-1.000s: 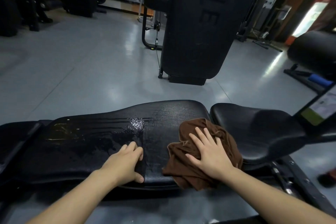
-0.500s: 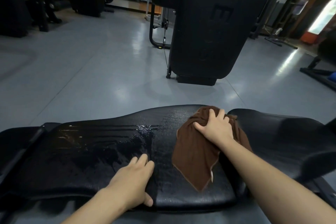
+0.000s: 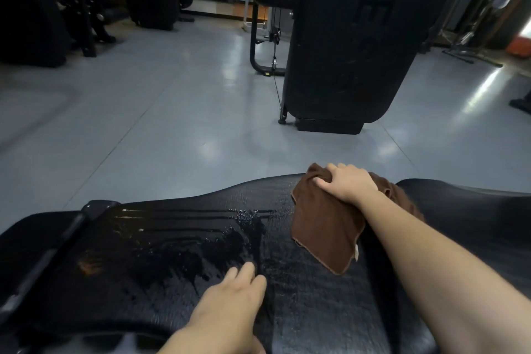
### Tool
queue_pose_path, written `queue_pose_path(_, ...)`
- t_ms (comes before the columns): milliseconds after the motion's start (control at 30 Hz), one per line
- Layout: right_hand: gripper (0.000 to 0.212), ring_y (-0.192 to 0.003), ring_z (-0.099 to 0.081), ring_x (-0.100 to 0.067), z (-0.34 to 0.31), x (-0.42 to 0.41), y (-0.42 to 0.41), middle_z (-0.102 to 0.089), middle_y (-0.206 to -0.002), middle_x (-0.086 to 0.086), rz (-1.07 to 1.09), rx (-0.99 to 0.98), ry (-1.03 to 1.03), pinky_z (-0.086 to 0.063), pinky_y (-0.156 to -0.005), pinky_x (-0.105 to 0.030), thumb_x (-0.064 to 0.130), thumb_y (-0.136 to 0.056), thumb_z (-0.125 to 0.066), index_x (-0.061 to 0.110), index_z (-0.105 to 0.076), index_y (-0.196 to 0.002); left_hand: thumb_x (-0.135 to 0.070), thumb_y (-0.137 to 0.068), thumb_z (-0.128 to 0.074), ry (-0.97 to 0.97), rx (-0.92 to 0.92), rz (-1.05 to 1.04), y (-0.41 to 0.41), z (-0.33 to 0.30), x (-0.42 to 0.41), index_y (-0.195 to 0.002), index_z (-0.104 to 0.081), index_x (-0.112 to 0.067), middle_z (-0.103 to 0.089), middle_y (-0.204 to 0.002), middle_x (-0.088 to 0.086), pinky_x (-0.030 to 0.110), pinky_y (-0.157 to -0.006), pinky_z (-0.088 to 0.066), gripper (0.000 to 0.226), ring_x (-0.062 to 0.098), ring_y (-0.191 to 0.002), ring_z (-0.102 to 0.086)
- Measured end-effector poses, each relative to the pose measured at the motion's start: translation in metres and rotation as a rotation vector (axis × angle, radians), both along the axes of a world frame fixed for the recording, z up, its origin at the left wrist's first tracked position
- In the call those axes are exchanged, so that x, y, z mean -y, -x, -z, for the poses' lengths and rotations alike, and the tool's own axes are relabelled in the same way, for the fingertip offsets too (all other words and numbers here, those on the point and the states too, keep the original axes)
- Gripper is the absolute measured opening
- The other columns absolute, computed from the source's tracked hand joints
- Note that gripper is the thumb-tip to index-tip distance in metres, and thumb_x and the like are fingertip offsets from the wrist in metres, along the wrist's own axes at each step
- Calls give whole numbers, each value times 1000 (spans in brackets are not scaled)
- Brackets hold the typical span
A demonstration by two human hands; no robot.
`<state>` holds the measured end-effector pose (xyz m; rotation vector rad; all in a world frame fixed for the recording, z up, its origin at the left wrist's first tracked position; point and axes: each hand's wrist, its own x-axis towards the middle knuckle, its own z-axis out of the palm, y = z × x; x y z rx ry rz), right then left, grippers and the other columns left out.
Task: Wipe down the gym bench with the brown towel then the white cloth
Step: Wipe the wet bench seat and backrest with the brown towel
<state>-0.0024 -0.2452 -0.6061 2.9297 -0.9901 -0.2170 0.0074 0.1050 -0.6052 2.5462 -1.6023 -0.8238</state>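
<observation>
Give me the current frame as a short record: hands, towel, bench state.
right hand: gripping the towel at the bench's far edge
left hand: flat on the bench, near edge, holding nothing
towel: brown, bunched under the hand, a corner trailing toward the near edge
bench: black pad, wet patch with streaks left of the towel
white cloth: not in view
</observation>
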Motion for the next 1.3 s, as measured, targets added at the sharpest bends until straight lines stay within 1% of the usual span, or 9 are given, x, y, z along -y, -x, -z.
queue_pose_path(133, 74, -127, -48, -31, 2, -8, 1, -52, -139, -6, -92, -34, 23, -37, -104, -50, 78, -91, -25, 28, -44, -142, -48, -63, -86, 44, -72, -30, -8, 4, -5, -98, -43, -26, -34, -107, -11, 33, -66, -34, 60, 13, -102, -35)
queue_pose_path(233, 79, -134, -41, -33, 4, -18, 4, -44, -148, -7, -132, -55, 36, -29, -110, -54, 79, -90, -22, 30, -32, -151, -53, -74, -77, 120, -102, -97, -12, 11, -6, -96, -46, -27, -39, -103, -14, 35, -81, -43, 46, 11, -105, -39)
queue_pose_path(367, 96, -141, -30, -34, 7, -28, 13, -32, -157, -5, -197, -68, 56, -21, -115, -59, 86, -80, -9, 30, -21, -157, -48, -90, -59, 280, 17, -185, -19, 17, -5, -99, -49, -32, -45, -105, -15, 31, -86, -44, 21, 6, -106, -46)
queue_pose_path(467, 105, -148, -19, -33, 8, -38, 23, -23, -163, -2, -277, -56, 70, -14, -118, -61, 87, -70, 0, 33, -21, -157, -46, -93, -54, 332, 89, -230, -21, 19, -4, -104, -48, -35, -44, -108, -16, 31, -84, -46, 17, 7, -109, -47)
queue_pose_path(667, 118, -155, 1, -26, 11, -68, 69, -10, -168, 5, -433, -44, 24, -1, -122, -58, 94, -60, 14, 37, -17, -159, -49, -91, -55, 353, 187, -276, -12, 25, 1, -119, -44, -32, -35, -118, -11, 28, -85, -44, 34, 13, -111, -40)
queue_pose_path(900, 114, -155, 9, -26, 12, -76, 79, 3, -169, 7, -319, -36, 16, 0, -121, -60, 93, -60, 7, 40, -10, -159, -59, -90, -54, 315, 173, -346, -15, 27, -2, -133, -41, -30, -33, -127, -7, 31, -93, -47, 53, 16, -119, -38)
queue_pose_path(967, 112, -155, 10, -29, 12, -74, 67, 6, -169, 4, -259, -46, 0, 0, -120, -62, 94, -62, 3, 39, -8, -159, -59, -91, -53, 318, 170, -339, -15, 29, -3, -134, -41, -30, -33, -127, -7, 32, -93, -47, 53, 16, -120, -37)
queue_pose_path(1100, 92, -154, 9, -34, 15, -65, 33, 4, -170, 0, -149, -62, -17, -1, -118, -66, 86, -84, -26, 37, -7, -160, -60, -91, -53, 331, 167, -318, -21, 32, -4, -133, -41, -30, -33, -126, -8, 31, -91, -46, 53, 16, -119, -37)
queue_pose_path(1300, 92, -148, -23, -35, 14, -53, -19, -27, -161, -8, -86, -66, 28, -12, -116, -68, 85, -84, -23, 29, -20, -157, -54, -87, -60, 345, 49, -306, -47, 33, -10, -120, -46, -40, -33, -119, -17, 35, -89, -48, 38, 10, -114, -37)
